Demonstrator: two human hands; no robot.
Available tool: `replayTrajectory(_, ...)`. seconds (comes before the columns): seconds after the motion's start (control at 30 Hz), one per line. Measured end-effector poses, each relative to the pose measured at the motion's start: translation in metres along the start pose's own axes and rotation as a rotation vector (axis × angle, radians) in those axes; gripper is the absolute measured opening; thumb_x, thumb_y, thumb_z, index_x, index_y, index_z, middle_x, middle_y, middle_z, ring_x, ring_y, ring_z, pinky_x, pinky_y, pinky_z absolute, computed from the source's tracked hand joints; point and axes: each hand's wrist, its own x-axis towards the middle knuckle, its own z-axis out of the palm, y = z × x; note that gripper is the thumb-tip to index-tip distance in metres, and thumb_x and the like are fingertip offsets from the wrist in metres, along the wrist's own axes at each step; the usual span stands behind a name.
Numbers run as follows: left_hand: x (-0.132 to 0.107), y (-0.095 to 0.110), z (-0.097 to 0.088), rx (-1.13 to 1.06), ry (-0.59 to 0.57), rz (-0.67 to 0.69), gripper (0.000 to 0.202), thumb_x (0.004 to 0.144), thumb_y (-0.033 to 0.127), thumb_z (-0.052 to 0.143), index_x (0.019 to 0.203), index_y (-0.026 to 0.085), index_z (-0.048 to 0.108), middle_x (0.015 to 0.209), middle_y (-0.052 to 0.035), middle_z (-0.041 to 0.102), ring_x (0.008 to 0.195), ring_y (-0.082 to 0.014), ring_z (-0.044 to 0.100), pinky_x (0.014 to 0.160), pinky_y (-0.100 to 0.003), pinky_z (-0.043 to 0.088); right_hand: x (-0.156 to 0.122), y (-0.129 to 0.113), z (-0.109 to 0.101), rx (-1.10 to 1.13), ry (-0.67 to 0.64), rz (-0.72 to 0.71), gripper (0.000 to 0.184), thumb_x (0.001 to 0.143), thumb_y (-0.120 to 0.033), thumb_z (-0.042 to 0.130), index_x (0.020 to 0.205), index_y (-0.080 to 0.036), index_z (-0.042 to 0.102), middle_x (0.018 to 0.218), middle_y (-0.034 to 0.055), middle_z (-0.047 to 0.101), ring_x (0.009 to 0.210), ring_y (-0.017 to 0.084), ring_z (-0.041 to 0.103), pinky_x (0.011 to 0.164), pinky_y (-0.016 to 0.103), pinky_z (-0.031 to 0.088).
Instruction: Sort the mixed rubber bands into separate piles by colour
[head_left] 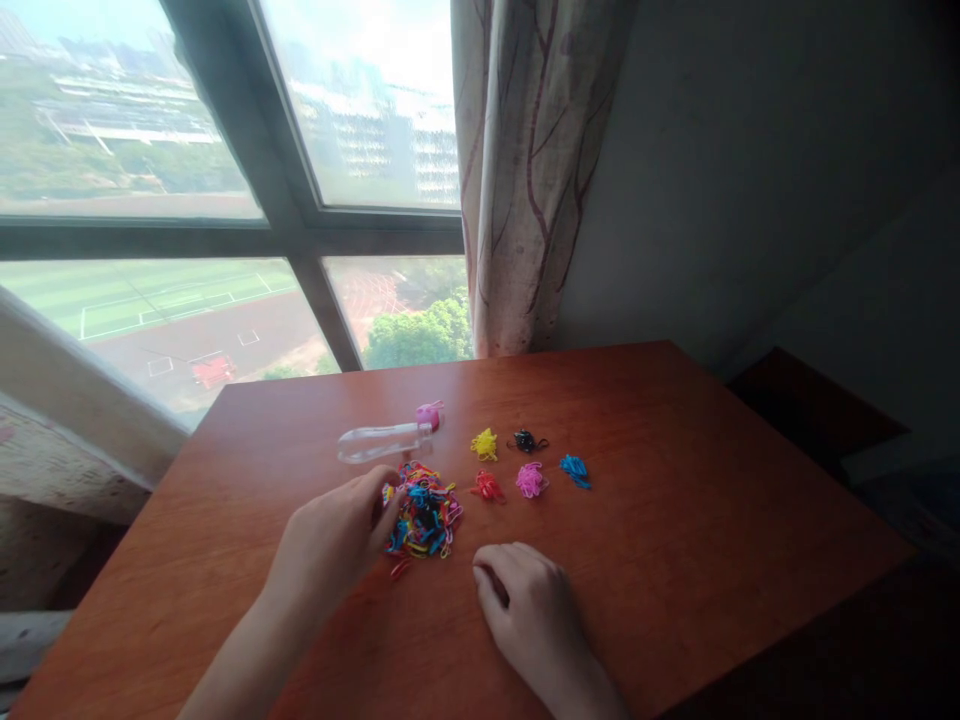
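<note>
A mixed heap of small coloured rubber bands (426, 512) lies on the wooden table. My left hand (341, 525) reaches its left edge, thumb and forefinger curled close together among the bands; what is between the tips is too small to make out. Right of the heap, my right hand (529, 605) rests on the table with its fingers curled inward, hiding whatever they may hold. Beyond it sit single-colour clusters of bands: yellow (484, 445), black (527, 441), red (489, 487), pink (532, 480) and blue (575, 470).
Behind the heap lies a clear plastic item (382, 440) with a pink piece (428, 415) at its right end. The table (697, 540) meets a window (296, 235) and a patterned curtain (525, 180) at its far side. A grey wall (720, 200) stands to the right.
</note>
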Motion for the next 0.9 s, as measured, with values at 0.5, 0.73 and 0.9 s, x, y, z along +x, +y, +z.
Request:
replayTrajectory(0.5,-0.024,-0.03,0.027,-0.216,-0.104,-0.085,0.029,0.093,0.037,0.039,0.109,0.025,0.06,0.104,-0.0027,0.074,0.09,-0.0217,0.07,0.071,-0.027,0.045,-0.001,0.002,0.004,-0.006,-0.005,-0.005,0.017,0.089,-0.012,0.049,0.083,-0.024,0.06,0.075,-0.0022,0.063,0.069,0.015,0.057,0.064,0.026,0.03)
replayTrajectory(0.73,-0.029,-0.021,0.029,-0.369,-0.135,0.014,0.024,0.094,0.034,0.041,0.095,0.024,0.063,0.091,-0.0032,0.074,0.082,-0.0214,0.068,0.07,-0.027,0.045,0.0,0.002,0.004,0.008,-0.01,-0.001,0.017,0.09,-0.014,0.048,0.083,-0.023,0.06,0.074,-0.0022,0.062,0.068,0.015,0.056,0.064,0.026,0.03)
replayTrajectory(0.9,-0.037,-0.016,0.027,-0.444,-0.147,0.048,0.024,0.092,0.032,0.044,0.092,0.023,0.067,0.087,-0.0036,0.074,0.079,-0.0207,0.068,0.069,-0.025,0.046,0.0,0.002,0.003,-0.003,-0.007,-0.003,0.016,0.089,-0.013,0.049,0.082,-0.023,0.059,0.072,-0.0024,0.061,0.067,0.015,0.055,0.063,0.027,0.029)
